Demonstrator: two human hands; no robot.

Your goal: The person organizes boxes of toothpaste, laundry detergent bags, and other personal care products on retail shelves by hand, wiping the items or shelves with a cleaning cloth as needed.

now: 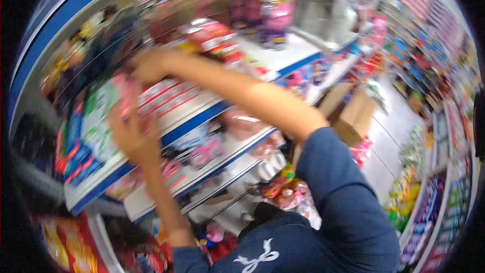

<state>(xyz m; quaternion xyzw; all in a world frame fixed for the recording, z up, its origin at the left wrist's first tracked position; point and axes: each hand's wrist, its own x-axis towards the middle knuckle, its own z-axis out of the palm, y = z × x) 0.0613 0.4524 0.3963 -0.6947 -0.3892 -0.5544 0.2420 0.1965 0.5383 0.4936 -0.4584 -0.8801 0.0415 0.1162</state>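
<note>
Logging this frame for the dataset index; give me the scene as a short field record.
place: shop aisle, stocked shelves on both sides
left hand: left hand at a pink packet, grip too blurred to confirm
right hand: right hand close to the same packet, contact unclear
work surface: white shelf with blue edge
beside hands: green-and-white packs, blue packs
beyond right arm: cardboard box
image quality: motion blur, labels unreadable
</note>
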